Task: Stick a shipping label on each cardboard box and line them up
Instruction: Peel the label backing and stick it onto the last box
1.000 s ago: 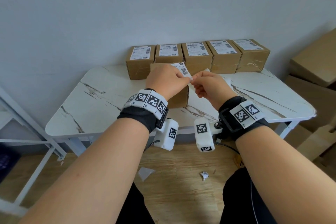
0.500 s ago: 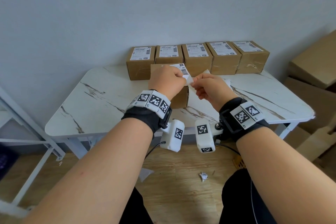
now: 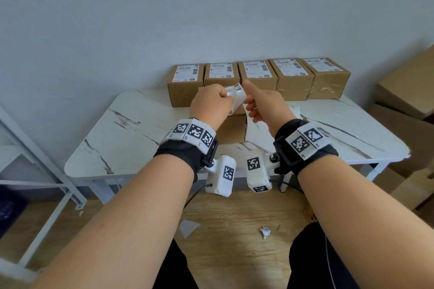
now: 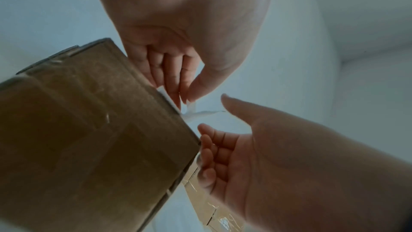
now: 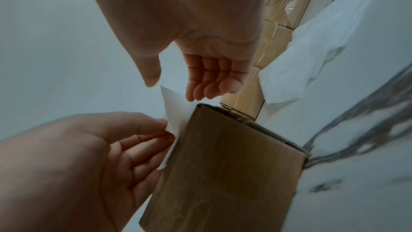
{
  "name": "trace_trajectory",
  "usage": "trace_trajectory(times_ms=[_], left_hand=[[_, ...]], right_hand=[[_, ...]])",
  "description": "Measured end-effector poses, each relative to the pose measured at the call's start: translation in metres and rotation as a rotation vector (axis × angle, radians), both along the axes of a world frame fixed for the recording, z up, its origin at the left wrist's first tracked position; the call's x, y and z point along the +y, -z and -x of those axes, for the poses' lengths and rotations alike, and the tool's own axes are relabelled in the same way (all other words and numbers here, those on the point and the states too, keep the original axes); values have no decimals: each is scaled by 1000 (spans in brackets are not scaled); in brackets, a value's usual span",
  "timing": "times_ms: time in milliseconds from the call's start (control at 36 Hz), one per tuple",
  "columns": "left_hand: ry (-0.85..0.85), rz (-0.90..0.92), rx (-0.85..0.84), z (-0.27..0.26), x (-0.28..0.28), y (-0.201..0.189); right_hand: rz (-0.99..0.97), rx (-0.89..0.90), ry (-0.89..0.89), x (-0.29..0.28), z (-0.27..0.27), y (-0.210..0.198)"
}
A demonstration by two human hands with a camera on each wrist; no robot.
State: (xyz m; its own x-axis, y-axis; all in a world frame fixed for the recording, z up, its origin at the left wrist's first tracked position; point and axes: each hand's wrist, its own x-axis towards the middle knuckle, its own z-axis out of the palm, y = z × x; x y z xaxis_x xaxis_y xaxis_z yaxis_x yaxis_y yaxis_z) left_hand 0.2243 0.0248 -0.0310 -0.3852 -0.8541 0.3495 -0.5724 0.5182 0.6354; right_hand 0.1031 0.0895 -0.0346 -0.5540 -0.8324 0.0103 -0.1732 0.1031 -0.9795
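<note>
Above the white marble-patterned desk (image 3: 131, 138), our left hand (image 3: 211, 105) pinches a white printed shipping label (image 3: 236, 94) between thumb and curled fingers, holding it in the air over a plain brown cardboard box (image 3: 232, 129) that stands on the desk in front of us. Our right hand (image 3: 265, 105) hovers just beside the label with thumb raised and fingers relaxed, gripping nothing; from the wrist views we cannot tell whether its fingertips touch the paper. Behind the hands, 5 brown cardboard boxes with white labels on top (image 3: 257, 77) sit side by side in a row against the pale wall. A crumpled sheet of white backing paper (image 5: 312, 55) lies on the desk right of the plain box. On the wooden floor below lie 2 paper scraps (image 3: 265, 232).
</note>
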Motion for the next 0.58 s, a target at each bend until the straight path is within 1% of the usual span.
trace_trajectory(times_ms=[167,250,361,472,583], left_hand=[[6,12,17,0,2,0],[-2,6,116,-2,4,0],[-55,-3,270,-5,5,-1],[-103,10,348,-6,4,-3],[-149,34,380,-3,5,-3]], right_hand=[[1,48,20,-2,0,-4],[1,51,40,-1,2,-3],[16,41,70,2,7,-1],[12,29,121,5,14,1],[1,29,183,8,23,4]])
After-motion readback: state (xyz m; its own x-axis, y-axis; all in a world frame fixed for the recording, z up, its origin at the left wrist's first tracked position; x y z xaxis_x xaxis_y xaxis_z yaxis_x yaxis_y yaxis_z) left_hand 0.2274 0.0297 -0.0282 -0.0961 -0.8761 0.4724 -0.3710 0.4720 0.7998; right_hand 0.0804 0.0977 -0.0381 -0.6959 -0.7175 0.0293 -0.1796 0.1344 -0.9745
